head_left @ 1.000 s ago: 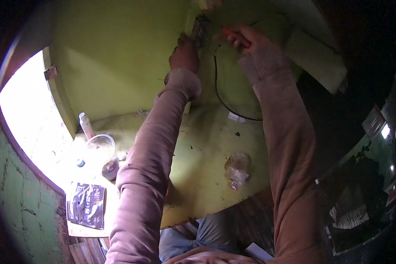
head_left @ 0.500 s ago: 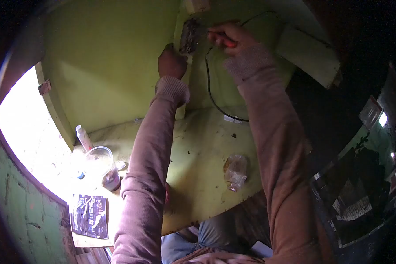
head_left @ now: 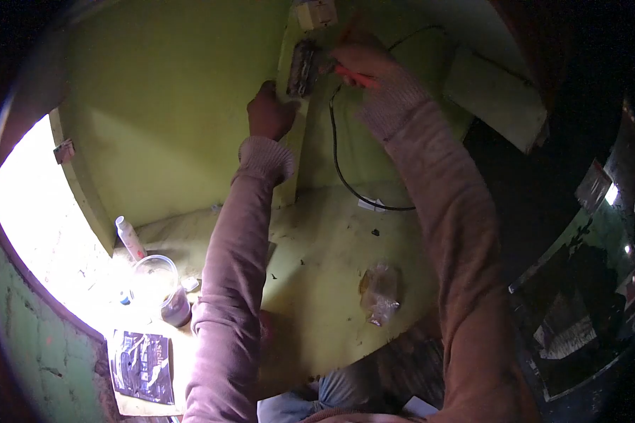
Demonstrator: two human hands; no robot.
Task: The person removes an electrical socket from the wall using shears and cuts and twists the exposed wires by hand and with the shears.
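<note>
My left hand (head_left: 270,113) is raised at the green post, just below and left of a dark, rough fixture (head_left: 302,68). Its fingers look curled, and whether they pinch anything is hidden. To the right of the fixture, my right hand (head_left: 363,60) is wrapped round a red-handled tool (head_left: 355,76); the tool's tip is blurred. A black cable (head_left: 334,134) hangs below my right hand and curves down to the table. Above the fixture a pale box (head_left: 317,13) is fixed to the post.
On the yellowish table (head_left: 317,282) lie a crumpled clear bag (head_left: 381,295) and a black packet (head_left: 142,366). A white bottle (head_left: 130,238) and a clear tub (head_left: 156,276) stand at the left by the bright opening. A pale panel (head_left: 496,95) leans at the upper right.
The view has shifted, so the fixture and box show more fully. My left hand has moved down and away from the fixture. My right hand has turned with the red-handled tool still in it.
</note>
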